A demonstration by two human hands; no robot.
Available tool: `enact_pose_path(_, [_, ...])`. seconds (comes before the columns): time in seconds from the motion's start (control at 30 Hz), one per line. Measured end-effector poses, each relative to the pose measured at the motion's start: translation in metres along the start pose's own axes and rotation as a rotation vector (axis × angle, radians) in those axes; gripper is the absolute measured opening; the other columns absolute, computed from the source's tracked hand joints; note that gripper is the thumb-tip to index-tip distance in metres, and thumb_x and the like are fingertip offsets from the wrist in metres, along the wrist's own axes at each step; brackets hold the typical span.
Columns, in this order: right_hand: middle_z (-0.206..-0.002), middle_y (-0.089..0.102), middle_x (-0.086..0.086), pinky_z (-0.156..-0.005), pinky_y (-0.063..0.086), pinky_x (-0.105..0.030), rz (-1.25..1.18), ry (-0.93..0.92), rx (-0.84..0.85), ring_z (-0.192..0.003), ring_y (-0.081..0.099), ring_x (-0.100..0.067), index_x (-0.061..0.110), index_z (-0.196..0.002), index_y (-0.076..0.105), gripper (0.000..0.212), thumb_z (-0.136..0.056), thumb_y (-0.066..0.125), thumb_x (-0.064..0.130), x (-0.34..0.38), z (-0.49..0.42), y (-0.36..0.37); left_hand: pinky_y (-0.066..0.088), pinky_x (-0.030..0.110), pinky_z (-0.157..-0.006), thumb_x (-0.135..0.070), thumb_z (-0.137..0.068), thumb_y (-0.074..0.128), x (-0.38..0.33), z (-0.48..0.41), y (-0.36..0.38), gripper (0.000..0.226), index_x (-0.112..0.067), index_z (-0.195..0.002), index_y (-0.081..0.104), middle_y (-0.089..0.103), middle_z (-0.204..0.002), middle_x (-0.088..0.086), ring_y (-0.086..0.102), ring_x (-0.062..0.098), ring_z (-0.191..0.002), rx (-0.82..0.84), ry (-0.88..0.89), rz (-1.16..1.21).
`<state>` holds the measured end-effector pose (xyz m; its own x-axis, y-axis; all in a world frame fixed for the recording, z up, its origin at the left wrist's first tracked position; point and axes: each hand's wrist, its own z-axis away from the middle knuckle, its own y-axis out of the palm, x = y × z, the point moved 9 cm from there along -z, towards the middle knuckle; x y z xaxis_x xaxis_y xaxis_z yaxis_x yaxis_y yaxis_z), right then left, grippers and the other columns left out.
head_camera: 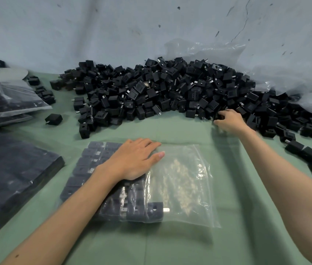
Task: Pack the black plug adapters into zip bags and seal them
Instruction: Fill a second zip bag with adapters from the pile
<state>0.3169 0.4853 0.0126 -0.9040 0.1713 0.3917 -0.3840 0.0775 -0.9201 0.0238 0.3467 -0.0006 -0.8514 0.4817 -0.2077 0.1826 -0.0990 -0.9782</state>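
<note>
A: Left hand (132, 159)?
B: Flat, fingers straight, on the clear plastic zip bag (180, 184), half-filled, on the green counter (247, 226).
A: Right hand (229, 121)?
B: Fingers curled round a black cubic plug adapter (219, 117) at the adapter pile (161, 88) edge.

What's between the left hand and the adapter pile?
Head view: only bare green cloth between the left hand, flat on the bag, and the pile.

Right hand (228, 121) — fingertips buried in the adapter pile (170, 88), grip unclear.
</note>
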Motion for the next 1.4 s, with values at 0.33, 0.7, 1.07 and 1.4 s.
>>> enact_pose_path(0.33, [-0.087,0.054,0.002,-0.069,0.041,-0.035,-0.074,-0.039,-0.101,-0.086,0.051,-0.022,0.018,-0.091,0.048,0.044,-0.071,0.076,0.045,0.000,0.047,0.001,0.024,0.032,-0.102,-0.074,-0.075,-0.010,0.001,-0.001,0.000,0.095,-0.028,-0.148,0.028,0.038,-0.146,-0.008,0.032,0.009,-0.132,-0.007,0.004,0.006])
enact_pose_path(0.7, [-0.078,0.065,0.002,-0.062,0.046,-0.019,-0.297,-0.331,0.741,-0.070,0.059,-0.009,0.038,-0.089,0.075,0.031,-0.059,0.080,0.046,0.037,0.176,0.013,0.025,0.032,-0.102,-0.074,-0.075,-0.010,0.000,-0.001,0.000,0.095,-0.028,-0.149,0.026,0.039,-0.145,-0.007,0.033,0.009,-0.132,-0.001,0.008,-0.008])
enact_pose_path(1.07, [-0.110,0.069,0.013,-0.081,0.048,-0.012,-0.623,-0.602,0.816,-0.100,0.065,-0.002,0.034,-0.110,0.068,0.033,-0.082,0.072,0.018,0.109,0.219,0.054,0.025,0.032,-0.103,-0.074,-0.074,-0.011,-0.001,0.000,-0.001,0.096,-0.027,-0.149,0.027,0.039,-0.146,-0.006,0.033,0.010,-0.132,-0.004,0.009,-0.017])
enact_pose_path(1.4, [-0.083,0.064,0.016,-0.072,0.049,-0.017,-0.584,-0.765,0.661,-0.076,0.061,-0.006,0.059,-0.095,0.064,0.031,-0.072,0.074,0.041,0.142,0.240,0.073,0.025,0.032,-0.102,-0.071,-0.076,-0.009,-0.003,0.000,-0.002,0.093,-0.026,-0.149,0.026,0.038,-0.145,-0.006,0.033,0.010,-0.131,0.002,0.013,-0.027])
